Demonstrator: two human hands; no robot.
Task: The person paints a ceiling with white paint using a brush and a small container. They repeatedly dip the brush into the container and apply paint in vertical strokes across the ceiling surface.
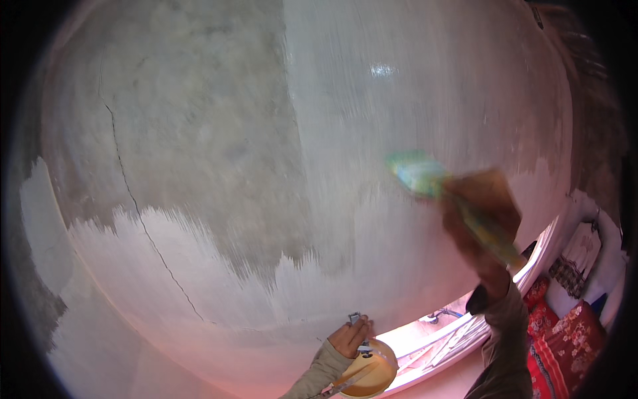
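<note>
My right hand [488,203] is closed around the handle of a wide flat paintbrush [415,174], raised in front of the wall. Motion smears both the hand and the brush; the brush looks green and pale. Lower down, my left hand [350,338] is closed, its fingers wrapped around a small grey metal piece [355,318] whose kind I cannot make out. Directly below that hand is a yellow bucket [374,380], with a pale strip across its mouth. The wall [219,120] has bare grey plaster at upper left and whitish streaked coating on the right and along the bottom.
A long thin crack [124,174] runs down the wall's left side. Beneath the wall at right is a bright window opening [425,336] with a pale frame. Red flowered fabric [565,342] lies beyond my right arm, near other cloth items.
</note>
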